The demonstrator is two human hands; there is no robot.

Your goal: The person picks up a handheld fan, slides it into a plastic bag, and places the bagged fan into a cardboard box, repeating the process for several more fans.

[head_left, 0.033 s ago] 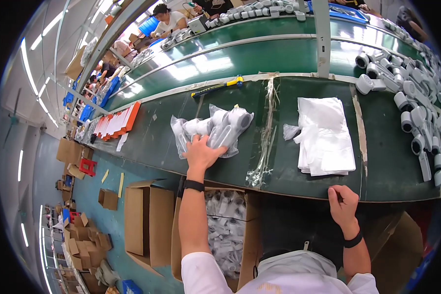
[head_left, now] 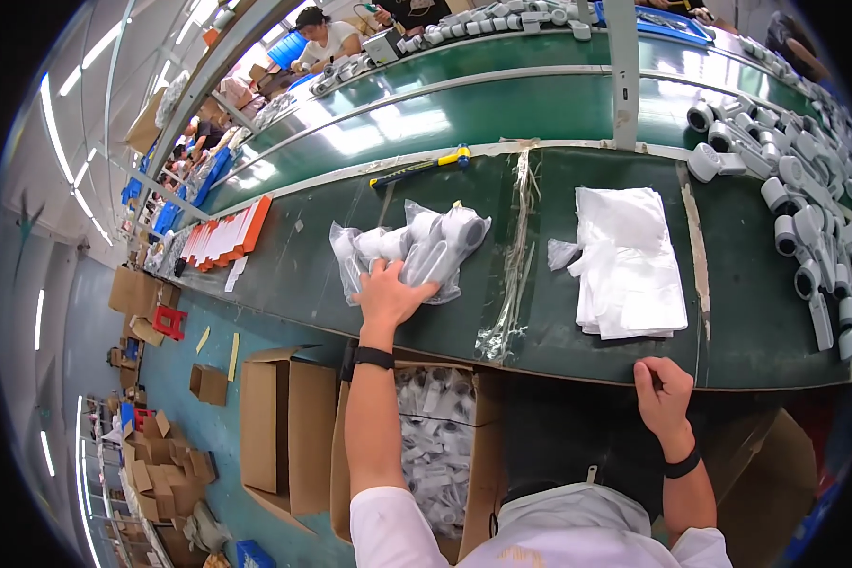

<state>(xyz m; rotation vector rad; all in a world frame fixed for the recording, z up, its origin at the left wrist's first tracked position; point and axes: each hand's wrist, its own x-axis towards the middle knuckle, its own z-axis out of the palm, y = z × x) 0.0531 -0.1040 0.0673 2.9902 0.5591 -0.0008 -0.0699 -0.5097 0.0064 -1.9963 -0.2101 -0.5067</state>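
My left hand rests with spread fingers on the near side of several white and grey plastic parts in clear bags, lying together on the dark green table. These parts have round, cup-like ends and flatter lengths. At the table's near edge, my right hand is curled into a loose fist, with nothing visible in it. Just beyond it lies a stack of white plastic bags, with a small crumpled clear bag at its left side.
A hammer with a yellow and black handle lies at the table's far edge. Unbagged grey parts are heaped at right. Orange and white boxes stand at left. Below the table, an open carton holds bagged parts. People work beyond the green conveyor.
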